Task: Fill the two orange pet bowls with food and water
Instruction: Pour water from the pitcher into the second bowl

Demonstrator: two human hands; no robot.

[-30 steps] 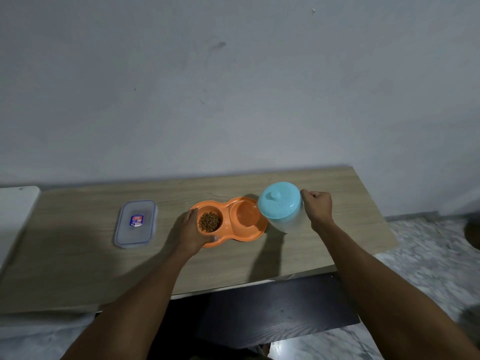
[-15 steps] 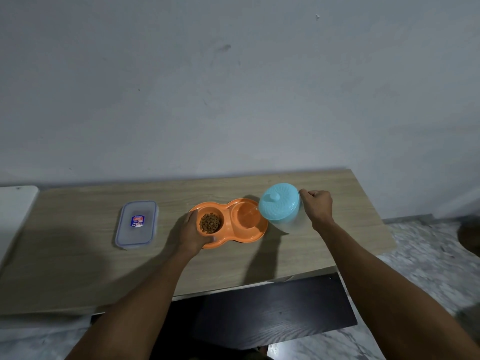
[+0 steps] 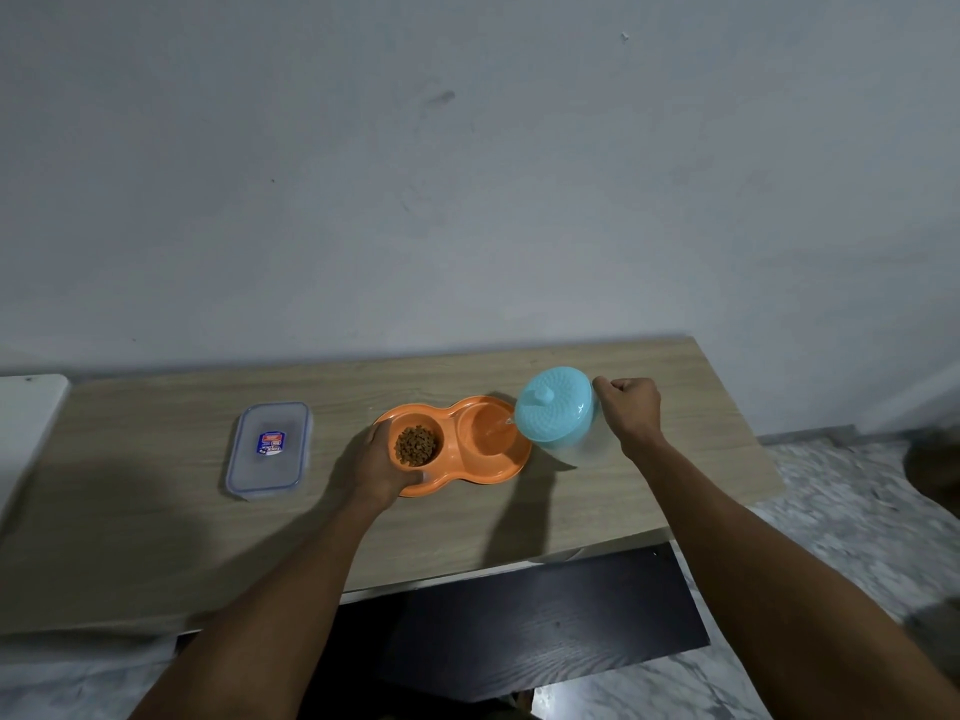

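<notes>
Two joined orange bowls sit mid-table: left hand grips the kibble side at nine o'clock; right hand clasps the tilted jug at three o'clock.

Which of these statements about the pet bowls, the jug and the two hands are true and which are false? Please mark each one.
1. The left bowl of the orange double dish holds brown dry food. True.
2. The right hand tilts the jug with the blue lid toward the right bowl. True.
3. The left hand is lifting the clear lidded container. False: the left hand holds the dish at its left end; the container lies alone on the wooden table.
4. The container's lid is off. False: it is closed.
5. The jug stands left of the dish. False: it is at its right.
</notes>
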